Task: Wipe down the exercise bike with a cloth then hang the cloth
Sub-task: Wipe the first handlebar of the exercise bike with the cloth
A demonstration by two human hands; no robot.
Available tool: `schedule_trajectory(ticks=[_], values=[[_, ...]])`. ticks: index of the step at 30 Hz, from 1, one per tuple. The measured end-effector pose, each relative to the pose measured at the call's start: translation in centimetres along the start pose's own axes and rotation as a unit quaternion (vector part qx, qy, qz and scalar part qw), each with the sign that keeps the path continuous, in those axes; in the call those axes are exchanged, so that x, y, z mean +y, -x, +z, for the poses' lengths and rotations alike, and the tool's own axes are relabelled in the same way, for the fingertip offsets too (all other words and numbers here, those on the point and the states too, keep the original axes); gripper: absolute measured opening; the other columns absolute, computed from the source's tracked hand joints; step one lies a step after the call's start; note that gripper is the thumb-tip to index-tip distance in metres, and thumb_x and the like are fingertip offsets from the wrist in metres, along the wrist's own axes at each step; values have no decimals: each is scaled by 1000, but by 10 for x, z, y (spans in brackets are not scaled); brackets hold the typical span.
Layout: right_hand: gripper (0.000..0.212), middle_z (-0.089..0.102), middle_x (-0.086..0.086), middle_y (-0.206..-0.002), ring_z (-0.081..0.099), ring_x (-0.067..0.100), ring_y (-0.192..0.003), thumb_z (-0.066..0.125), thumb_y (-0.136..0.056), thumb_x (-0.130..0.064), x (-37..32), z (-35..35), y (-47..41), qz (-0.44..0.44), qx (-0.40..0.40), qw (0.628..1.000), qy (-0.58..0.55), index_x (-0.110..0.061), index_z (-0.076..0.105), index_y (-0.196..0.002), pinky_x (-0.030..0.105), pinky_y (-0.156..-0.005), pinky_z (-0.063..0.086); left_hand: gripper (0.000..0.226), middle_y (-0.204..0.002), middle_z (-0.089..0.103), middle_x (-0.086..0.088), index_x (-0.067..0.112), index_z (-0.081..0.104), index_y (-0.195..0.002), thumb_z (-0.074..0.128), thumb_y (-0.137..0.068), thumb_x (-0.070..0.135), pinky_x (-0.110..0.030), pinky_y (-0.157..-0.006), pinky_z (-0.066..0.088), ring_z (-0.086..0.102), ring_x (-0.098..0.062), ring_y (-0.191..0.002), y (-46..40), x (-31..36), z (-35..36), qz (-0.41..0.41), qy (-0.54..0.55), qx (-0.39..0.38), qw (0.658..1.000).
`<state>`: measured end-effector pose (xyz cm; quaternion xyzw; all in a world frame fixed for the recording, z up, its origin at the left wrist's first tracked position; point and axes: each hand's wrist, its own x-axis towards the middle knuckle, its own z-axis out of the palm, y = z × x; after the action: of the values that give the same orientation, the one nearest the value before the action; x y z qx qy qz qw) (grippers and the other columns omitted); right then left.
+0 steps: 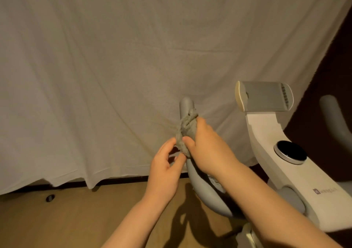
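Observation:
A white exercise bike (266,131) stands at the right, with a round black dial (290,151) and a grey phone holder (266,96) on top. Its grey left handlebar (186,106) curves up in the middle of the view. A bunched grey cloth (185,128) is wrapped around that handlebar. My right hand (207,145) grips the cloth against the bar from the right. My left hand (167,162) is just below and to the left, its fingertips pinching the cloth's lower end.
A white sheet (114,66) hangs behind the bike down to the brown floor (66,219). The bike's right handlebar (331,114) shows at the far right edge. A small dark round object (50,197) lies on the floor at the left.

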<state>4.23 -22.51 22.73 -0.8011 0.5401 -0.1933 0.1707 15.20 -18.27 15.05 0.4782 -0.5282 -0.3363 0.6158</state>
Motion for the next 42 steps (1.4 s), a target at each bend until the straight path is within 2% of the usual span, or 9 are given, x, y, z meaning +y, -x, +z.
schedule_trajectory(ticks=[5, 10, 16, 20, 24, 30, 33, 37, 42], values=[[44, 59, 12, -120, 58, 29, -103, 43, -99, -44, 12, -25, 33, -18, -129, 988, 87, -15, 42, -131, 34, -78, 44, 37, -136, 57, 9, 26, 59, -127, 58, -95, 10, -17, -103, 41, 48, -4, -129, 23, 9, 6, 12, -35, 5, 999], [38, 57, 14, -122, 56, 32, -108, 43, -100, -39, 8, -10, 32, -33, -56, 997, 30, -10, 43, -124, 36, -81, 43, 37, -125, 64, 8, 25, 60, -125, 54, -95, 5, -24, -101, 45, 56, -5, -121, 41, 16, 18, 6, -60, 42, 997], [42, 60, 15, -120, 57, 32, -106, 45, -98, -45, 21, -28, 53, -34, -104, 992, 64, -11, 49, -122, 35, -81, 45, 34, -123, 65, 7, 18, 63, -124, 55, -91, 18, -39, -103, 46, 57, -8, -120, 65, 21, 24, 15, -90, 68, 994], [35, 59, 12, -117, 57, 31, -104, 41, -100, -41, 10, -10, 68, -43, -34, 997, 62, -11, 45, -118, 33, -71, 38, 30, -119, 66, 7, 20, 64, -121, 56, -94, 9, -36, -102, 47, 59, -6, -115, 68, 26, 17, 13, -89, 46, 995], [37, 61, 7, -114, 58, 26, -100, 45, -97, -48, 27, -30, 83, -14, -108, 992, 61, -18, 51, -118, 35, -78, 46, 29, -127, 62, 14, 22, 64, -124, 55, -97, 13, -31, -104, 43, 52, -3, -124, 63, 28, 1, 28, -138, -33, 990], [21, 57, 0, -104, 55, 20, -90, 39, -100, -41, 9, 1, 101, 16, 31, 998, 44, -22, 44, -108, 35, -70, 41, 29, -128, 58, 14, 31, 62, -117, 56, -97, 13, -15, -107, 35, 45, 8, -125, 55, 24, -5, 34, -133, -52, 989], [25, 52, -12, -116, 50, 15, -109, 45, -98, -42, 19, -11, 125, 17, 15, 998, 55, -34, 44, -122, 32, -90, 41, 28, -133, 57, 9, 23, 66, -119, 54, -97, 11, -17, -109, 34, 45, 3, -128, 52, 21, -13, 38, -127, -97, 986], [29, 57, -10, -120, 47, 13, -117, 43, -98, -44, 13, -10, 127, 101, 106, 983, 108, -32, 49, -123, 31, -114, 18, 37, -130, 51, 24, 44, 58, -112, 54, -96, 11, -11, -108, 30, 41, 9, -128, 47, 28, -17, 64, -125, -124, 982], [34, 59, -7, -111, 52, 15, -109, 44, -96, -46, -2, 32, 123, 60, 195, 972, 116, -23, 61, -115, 31, -103, 36, 38, -123, 55, 25, 43, 58, -109, 54, -96, 7, -4, -102, 30, 44, 14, -123, 43, 27, -23, 78, -100, -157, 979]])
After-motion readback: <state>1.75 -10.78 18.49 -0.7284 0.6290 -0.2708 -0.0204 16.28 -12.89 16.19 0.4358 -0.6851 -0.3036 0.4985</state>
